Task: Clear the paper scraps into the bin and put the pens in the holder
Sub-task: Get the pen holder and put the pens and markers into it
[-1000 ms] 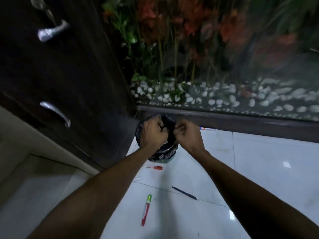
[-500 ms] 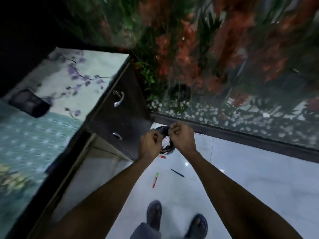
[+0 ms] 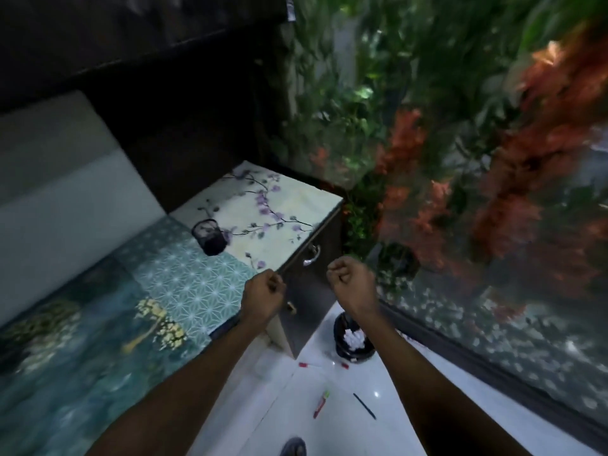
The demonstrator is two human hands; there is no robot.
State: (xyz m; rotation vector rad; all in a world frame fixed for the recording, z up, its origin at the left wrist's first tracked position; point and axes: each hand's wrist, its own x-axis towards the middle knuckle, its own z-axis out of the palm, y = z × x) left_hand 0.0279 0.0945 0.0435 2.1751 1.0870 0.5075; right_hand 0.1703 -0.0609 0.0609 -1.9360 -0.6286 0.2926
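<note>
Left hand (image 3: 263, 296): raised in front of the cabinet edge, fingers curled into a loose fist; nothing visible in the grip.
Right hand (image 3: 352, 284): raised beside the left, apart from it, fingers curled closed, palm side toward the camera; holds nothing that shows.
Bin (image 3: 353, 340): small, dark, on the white floor (image 3: 427, 406) below the right wrist, near the cabinet corner; partly hidden by the forearm.
Paper scraps (image 3: 353, 339): white crumpled bits lying inside the bin.
Red-and-green pen (image 3: 320, 404): on the floor, nearer the camera than the bin, lying slantwise.
Dark pen (image 3: 364, 406): thin, on the floor just right of the red-and-green one, apart from it.
Small red items (image 3: 304, 365): two short pieces on the floor close to the bin base; too small to identify.
Holder (image 3: 210, 236): dark mesh cup, upright on the flowered surface (image 3: 289, 205) of the cabinet, at its left edge; contents cannot be told.
Cabinet (image 3: 309, 281): dark front, metal handle (image 3: 312, 255) on the upper drawer.
Bed (image 3: 98, 324): patterned teal cover, left of the cabinet.
Plants (image 3: 493, 159): green and orange foliage behind glass at right, white pebbles below.
Shoe (image 3: 293, 447): toe at the bottom edge.
</note>
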